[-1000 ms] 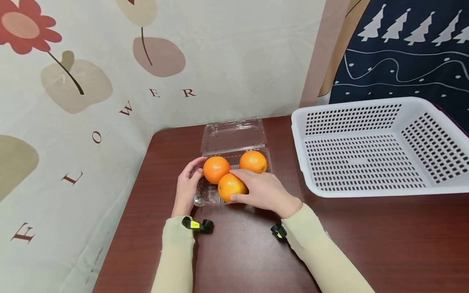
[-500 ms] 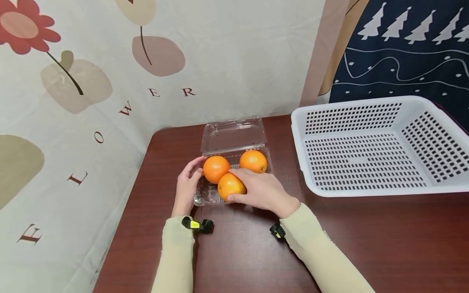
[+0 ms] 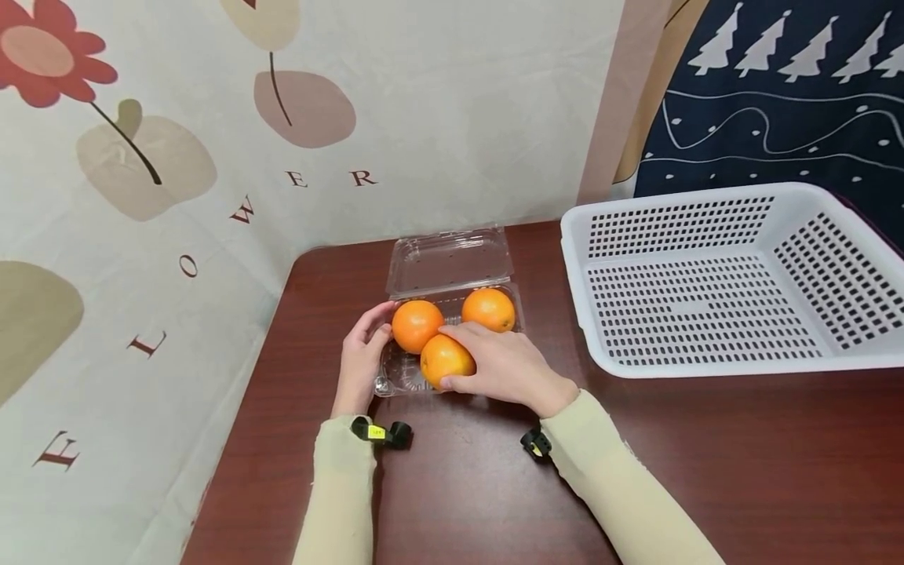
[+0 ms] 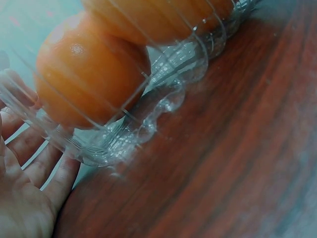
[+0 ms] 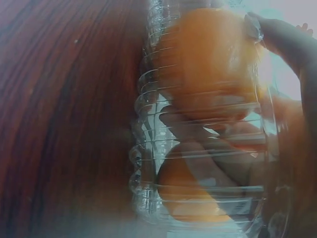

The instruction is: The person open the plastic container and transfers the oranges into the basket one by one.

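Observation:
An open clear plastic clamshell box [image 3: 402,384] with three oranges lies on the table. My right hand [image 3: 504,365] reaches over its near right side and grips the front orange [image 3: 445,361], thumb on the near side and fingers behind. Left of centre sits a second orange [image 3: 417,326], and a third orange [image 3: 489,309] rests at the back right. My left hand [image 3: 362,357] is at the left wall of the box. In the left wrist view its fairly straight, spread fingers [image 4: 47,163] lie against the outside of the clear wall.
The clear lid [image 3: 452,259] is folded back toward the patterned wall cloth [image 3: 452,118]. To the right stands a large white perforated basket [image 3: 600,345]. Bare brown table [image 3: 452,486] extends in front, and its left edge runs beside the cloth.
Almost nothing differs. Both hands and all the oranges keep their places; the head view has shifted very slightly.

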The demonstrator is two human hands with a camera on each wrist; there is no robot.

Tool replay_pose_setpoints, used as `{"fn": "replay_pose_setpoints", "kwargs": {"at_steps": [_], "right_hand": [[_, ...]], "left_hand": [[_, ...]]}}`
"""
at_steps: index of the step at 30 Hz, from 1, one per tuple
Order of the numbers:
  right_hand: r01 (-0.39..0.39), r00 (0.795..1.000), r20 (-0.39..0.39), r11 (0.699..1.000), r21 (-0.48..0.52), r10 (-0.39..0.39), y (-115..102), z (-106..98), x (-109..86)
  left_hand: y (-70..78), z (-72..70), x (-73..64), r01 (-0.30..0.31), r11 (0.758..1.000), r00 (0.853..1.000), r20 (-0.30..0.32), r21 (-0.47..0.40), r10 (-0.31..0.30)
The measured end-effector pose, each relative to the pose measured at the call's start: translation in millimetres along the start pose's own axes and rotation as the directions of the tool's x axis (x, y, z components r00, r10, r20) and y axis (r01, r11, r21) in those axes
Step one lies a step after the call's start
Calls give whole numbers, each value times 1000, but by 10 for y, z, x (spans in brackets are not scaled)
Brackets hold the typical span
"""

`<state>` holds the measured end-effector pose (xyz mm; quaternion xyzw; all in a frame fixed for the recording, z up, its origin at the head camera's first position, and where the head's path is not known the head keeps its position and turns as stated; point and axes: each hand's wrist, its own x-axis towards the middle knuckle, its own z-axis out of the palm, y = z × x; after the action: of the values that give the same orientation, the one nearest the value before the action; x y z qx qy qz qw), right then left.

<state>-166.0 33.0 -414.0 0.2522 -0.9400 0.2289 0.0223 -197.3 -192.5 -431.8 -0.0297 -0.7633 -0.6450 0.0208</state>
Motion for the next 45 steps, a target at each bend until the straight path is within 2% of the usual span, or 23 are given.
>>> {"fn": "replay_pose_setpoints", "kwargs": {"at_steps": [10, 18, 28, 40, 45], "right_hand": [[26, 998, -52, 999, -22, -27, 29, 13, 15], [21, 998, -59, 999, 26, -19, 65, 7, 7], [87, 994, -65, 996, 0, -87, 84, 7, -3], [140, 989, -46, 988, 58, -137, 108, -6, 2], [184, 982, -72, 978, 98, -177, 138, -13, 7]], "left_hand": [[0, 1, 17, -18, 1000, 1000, -8, -5, 18], [-35, 2, 27, -29, 999, 1000, -1, -17, 29], [-29, -4, 19, -25, 1000, 1000, -3, -9, 25], [-30, 0, 22, -19, 1000, 1000, 3, 2, 19], [-36, 12, 28, -19, 1000, 1000, 3, -3, 19]]}}
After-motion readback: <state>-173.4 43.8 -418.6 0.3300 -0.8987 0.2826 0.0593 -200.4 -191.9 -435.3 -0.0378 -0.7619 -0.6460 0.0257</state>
